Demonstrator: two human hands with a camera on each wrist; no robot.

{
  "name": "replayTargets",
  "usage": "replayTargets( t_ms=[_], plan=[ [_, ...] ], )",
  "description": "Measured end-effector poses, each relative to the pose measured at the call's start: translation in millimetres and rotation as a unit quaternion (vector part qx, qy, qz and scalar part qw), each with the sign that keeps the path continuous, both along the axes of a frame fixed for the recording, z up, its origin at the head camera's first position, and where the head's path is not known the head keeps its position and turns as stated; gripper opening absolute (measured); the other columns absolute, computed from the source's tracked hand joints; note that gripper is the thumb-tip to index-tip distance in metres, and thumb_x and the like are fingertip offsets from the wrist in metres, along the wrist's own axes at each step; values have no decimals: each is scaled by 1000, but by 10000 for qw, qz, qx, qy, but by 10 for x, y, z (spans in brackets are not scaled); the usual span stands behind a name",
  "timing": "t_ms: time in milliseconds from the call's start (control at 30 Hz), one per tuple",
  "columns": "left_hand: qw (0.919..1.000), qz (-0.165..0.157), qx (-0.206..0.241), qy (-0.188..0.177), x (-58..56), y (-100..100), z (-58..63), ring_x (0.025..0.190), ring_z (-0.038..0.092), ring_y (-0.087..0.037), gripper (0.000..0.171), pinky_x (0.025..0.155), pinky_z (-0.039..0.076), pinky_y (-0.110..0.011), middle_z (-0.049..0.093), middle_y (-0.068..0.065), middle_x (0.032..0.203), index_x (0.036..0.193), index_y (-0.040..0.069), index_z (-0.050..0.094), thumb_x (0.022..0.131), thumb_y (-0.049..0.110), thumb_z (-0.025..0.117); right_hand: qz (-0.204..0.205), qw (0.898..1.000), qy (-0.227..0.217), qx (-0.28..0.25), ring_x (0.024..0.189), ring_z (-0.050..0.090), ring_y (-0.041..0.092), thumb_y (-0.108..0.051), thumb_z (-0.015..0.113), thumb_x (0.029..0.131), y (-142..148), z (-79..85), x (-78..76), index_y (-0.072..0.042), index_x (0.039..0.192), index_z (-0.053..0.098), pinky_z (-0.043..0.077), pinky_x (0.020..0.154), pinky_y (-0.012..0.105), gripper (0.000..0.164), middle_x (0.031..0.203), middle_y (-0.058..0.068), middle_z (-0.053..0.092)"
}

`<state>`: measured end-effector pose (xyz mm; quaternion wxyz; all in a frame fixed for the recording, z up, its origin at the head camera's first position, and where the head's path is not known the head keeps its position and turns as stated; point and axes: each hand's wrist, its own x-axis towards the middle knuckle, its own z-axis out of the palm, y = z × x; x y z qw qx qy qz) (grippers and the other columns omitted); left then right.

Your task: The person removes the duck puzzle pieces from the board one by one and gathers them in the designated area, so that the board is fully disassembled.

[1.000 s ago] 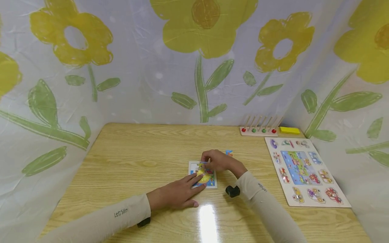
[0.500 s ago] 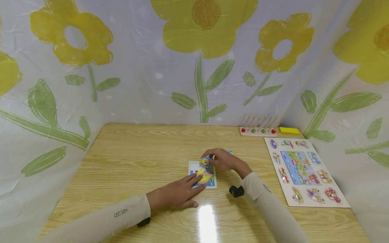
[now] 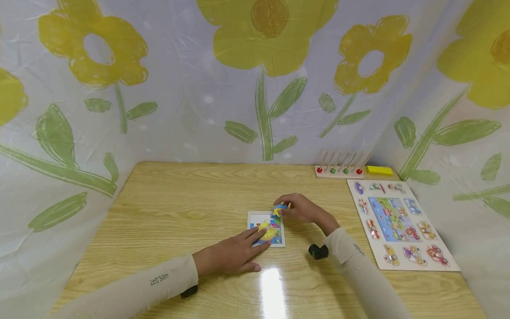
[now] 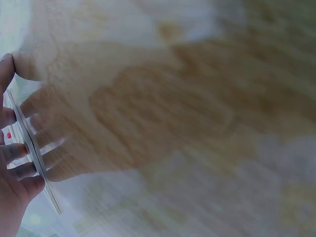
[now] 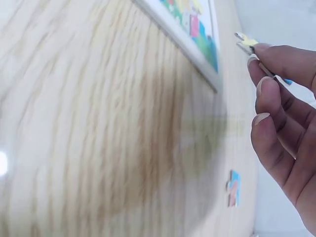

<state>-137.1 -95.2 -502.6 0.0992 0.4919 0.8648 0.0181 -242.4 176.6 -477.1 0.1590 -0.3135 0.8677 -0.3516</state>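
Observation:
A small jigsaw puzzle in a white frame (image 3: 283,239) lies on the wooden table, its upper left part showing bare white. My left hand (image 3: 235,253) rests on its lower left with fingers spread, covering part of the yellow picture. Just past the frame's upper right corner, my right hand (image 3: 299,208) pinches a blue and yellow puzzle piece (image 3: 280,209) between thumb and fingers. In the right wrist view that piece is tilted and raised off the table. Another puzzle piece (image 5: 233,188), blue and orange, lies on the table there; in the head view my right hand hides it.
At the right stands a large peg puzzle board (image 3: 360,219) with vehicle pieces. Behind it are a rack of upright pegs with red and green beads (image 3: 339,173) and a yellow block (image 3: 379,171). A flowered cloth (image 3: 179,110) hangs along the table's back edge.
My right hand has lifted the blue and yellow piece from the puzzle's upper part and moved it right, turning it. The left hand has stayed in place.

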Motion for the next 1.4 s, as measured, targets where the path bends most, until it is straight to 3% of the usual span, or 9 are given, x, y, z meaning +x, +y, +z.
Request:
replayTargets(
  t_ms=[233,467,733,900,1167,1400],
  plan=[
    [9999,27,52,-86,-11,5,-3,153,20,-40,68,119,33,-45,19,-18,167,161,17,25,105,54,37,-384,9991,-81,-158,74,60,16,-11,66,98,170,-65,22,-9,116,64,51,65,28,19,96,9,67],
    [9999,-46,121,-7,-15,3,-2,152,23,-42,68,117,35,-47,22,-20,165,160,14,28,105,52,40,-710,9972,-107,-199,74,64,19,-13,65,99,346,-73,68,-2,124,65,53,65,28,27,101,13,68],
    [10000,-41,75,-30,-14,3,-2,152,22,-41,68,118,34,-47,20,-20,166,161,14,26,106,53,38,-1061,9930,-48,-523,79,65,24,-10,63,99,520,-115,105,-4,115,65,53,64,28,17,101,14,68],
    [10000,-51,30,9,-14,4,-8,152,21,-41,68,119,33,-46,20,-19,166,161,15,26,106,53,38,-1178,9924,82,-347,73,65,24,-12,65,99,638,-121,122,-1,121,67,53,62,26,25,105,16,69],
    [10000,-49,31,29,-10,4,-15,152,22,-41,68,119,33,-46,20,-19,166,161,15,26,106,54,37,-1361,9890,-288,-502,72,69,28,-10,62,100,843,-108,127,6,130,61,57,62,28,34,105,23,65],
    [9999,-74,24,96,-3,5,-3,152,22,-42,69,119,33,-46,20,-20,166,160,14,26,106,54,38,-1382,9878,-478,-544,72,67,21,-10,63,99,976,-147,119,8,131,59,58,65,27,37,103,22,63]
  ],
)
